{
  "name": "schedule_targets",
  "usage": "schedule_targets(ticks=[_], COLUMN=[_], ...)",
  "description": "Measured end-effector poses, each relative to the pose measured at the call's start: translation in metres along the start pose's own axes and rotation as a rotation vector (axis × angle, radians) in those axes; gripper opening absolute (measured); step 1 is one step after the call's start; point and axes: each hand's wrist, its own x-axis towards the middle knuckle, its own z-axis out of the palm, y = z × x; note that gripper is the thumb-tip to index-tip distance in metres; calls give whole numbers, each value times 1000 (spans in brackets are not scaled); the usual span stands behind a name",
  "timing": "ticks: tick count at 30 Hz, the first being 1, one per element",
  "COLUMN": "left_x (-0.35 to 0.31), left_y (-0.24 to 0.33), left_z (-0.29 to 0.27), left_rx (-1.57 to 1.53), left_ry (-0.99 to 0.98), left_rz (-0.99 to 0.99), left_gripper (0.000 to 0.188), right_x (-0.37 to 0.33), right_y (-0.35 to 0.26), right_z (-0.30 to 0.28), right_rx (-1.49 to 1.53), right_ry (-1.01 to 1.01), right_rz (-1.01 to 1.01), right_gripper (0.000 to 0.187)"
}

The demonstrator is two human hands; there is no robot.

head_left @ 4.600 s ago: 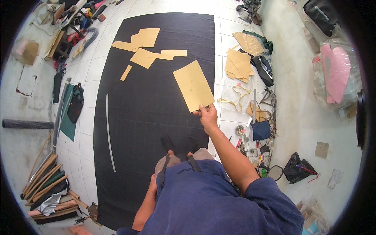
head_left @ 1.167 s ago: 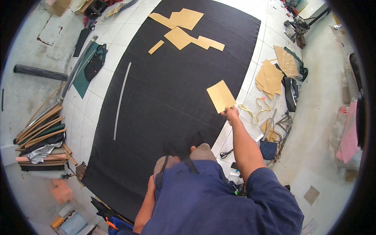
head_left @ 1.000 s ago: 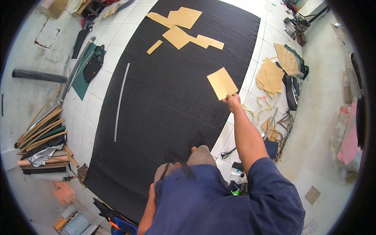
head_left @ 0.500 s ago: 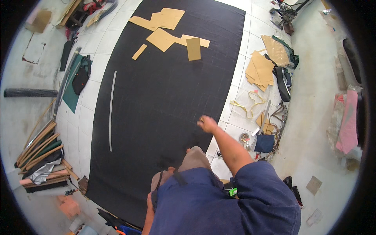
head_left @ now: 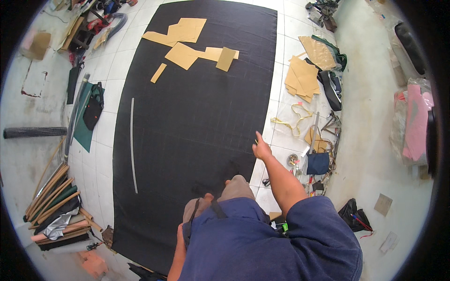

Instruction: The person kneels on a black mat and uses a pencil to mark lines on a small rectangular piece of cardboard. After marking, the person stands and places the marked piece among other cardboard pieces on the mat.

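Observation:
My right hand is at the right edge of a large black fabric sheet, its index finger stretched forward. The other fingers are curled around something small with a yellowish tip, too small to name. My left forearm comes in at the lower edge beside my leg; the hand's fingers are hidden. A long thin grey ruler-like strip lies on the left part of the fabric. Several tan card pieces lie on its far part, one small strip apart from the others.
Right of the fabric, on white tiles, lie stacked card pieces, a yellow tape measure, a round tin, scissors and a dark blue cloth. Rolls of material and a green sheet are on the left.
My right hand has moved right, to the fabric's edge, and its index finger now points forward. The view has shifted slightly; the ruler-like strip and card pieces stay in place on the fabric.

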Motion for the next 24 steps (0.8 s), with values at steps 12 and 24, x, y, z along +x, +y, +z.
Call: schedule_targets(ticks=[12,24], left_x=[49,135], left_y=[-13,-91], left_z=[-44,-170], left_rx=[168,-37], left_ry=[86,-95], left_rz=[-167,-275], left_gripper=[42,45], right_x=[-2,-100], right_y=[-87,-127], right_z=[17,136], right_rx=[32,-23], right_ry=[46,8], right_rz=[9,133], right_gripper=[82,80])
